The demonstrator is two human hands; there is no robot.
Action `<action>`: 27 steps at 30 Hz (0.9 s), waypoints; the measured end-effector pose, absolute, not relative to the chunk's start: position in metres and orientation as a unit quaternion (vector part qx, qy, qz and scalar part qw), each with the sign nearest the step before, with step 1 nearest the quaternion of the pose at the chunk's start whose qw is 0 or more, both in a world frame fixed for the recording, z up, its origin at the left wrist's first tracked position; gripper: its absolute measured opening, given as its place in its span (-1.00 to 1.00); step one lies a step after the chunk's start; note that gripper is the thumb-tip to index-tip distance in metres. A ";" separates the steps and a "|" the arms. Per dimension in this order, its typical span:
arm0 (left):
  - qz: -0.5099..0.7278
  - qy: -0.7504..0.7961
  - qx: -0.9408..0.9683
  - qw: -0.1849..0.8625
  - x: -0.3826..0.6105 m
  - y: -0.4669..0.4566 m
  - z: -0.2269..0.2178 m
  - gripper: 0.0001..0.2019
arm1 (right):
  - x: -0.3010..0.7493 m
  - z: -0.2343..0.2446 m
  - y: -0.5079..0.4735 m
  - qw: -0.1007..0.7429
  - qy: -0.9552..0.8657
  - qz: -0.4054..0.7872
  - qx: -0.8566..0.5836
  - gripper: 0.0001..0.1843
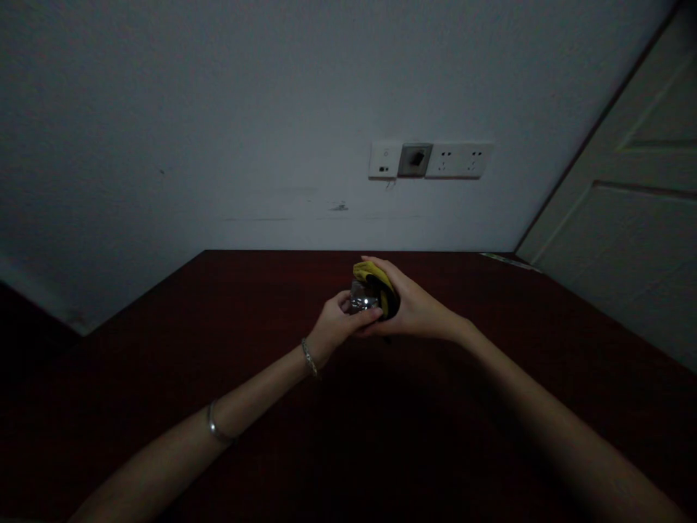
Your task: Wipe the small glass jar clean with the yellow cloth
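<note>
Above the dark red table, my two hands meet near the middle of the view. My left hand (pixel 338 319) is closed on a clear, shiny object (pixel 364 296) that looks like glass or plastic; its exact kind does not show. Curved around a yellow-and-black soft pouch (pixel 370 272) is my right hand (pixel 408 301), with the thumb side toward me. The clear object sits against the pouch's opening, partly inside or just in front of it; I cannot tell which. Fingers hide the far sides of both things. A bracelet and a bangle are on my left arm.
The dark red table top (pixel 261 290) runs back to a pale wall (pixel 261 109). Low on the wall is a row of sockets and switches (pixel 460 160). A pale panelled door (pixel 626 211) stands along the right side. A thin flat strip (pixel 509 261) lies at the back right edge.
</note>
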State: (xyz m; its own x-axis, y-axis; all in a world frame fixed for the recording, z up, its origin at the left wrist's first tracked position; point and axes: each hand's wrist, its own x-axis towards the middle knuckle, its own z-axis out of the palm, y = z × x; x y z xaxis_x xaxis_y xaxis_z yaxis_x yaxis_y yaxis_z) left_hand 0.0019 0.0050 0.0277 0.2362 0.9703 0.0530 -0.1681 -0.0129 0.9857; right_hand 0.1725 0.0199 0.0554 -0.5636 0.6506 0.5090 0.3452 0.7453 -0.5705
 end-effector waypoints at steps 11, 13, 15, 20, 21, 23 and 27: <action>0.459 0.394 0.520 0.603 -0.003 0.008 0.032 -0.60 | 0.166 0.041 0.027 0.397 -0.849 0.174 -0.302 0.21; 0.450 0.385 0.519 0.616 -0.005 0.011 0.030 -0.57 | 0.165 0.039 0.028 0.402 -0.843 0.181 -0.308 0.20; 0.438 0.371 0.523 0.630 -0.008 0.015 0.025 -0.54 | 0.165 0.038 0.030 0.412 -0.830 0.203 -0.316 0.18; 0.443 0.307 0.546 0.641 -0.011 0.030 0.005 -0.25 | 0.167 0.030 0.040 0.468 -0.761 0.288 -0.346 0.11; 0.449 0.303 0.543 0.641 -0.011 0.032 0.000 -0.14 | 0.168 0.028 0.042 0.475 -0.746 0.305 -0.353 0.11; 0.457 0.314 0.539 0.635 -0.009 0.036 -0.010 0.03 | 0.169 0.025 0.045 0.481 -0.726 0.336 -0.360 0.10; 0.478 0.307 0.525 0.634 -0.004 0.034 -0.021 0.11 | 0.168 0.024 0.045 0.467 -0.724 0.366 -0.353 0.13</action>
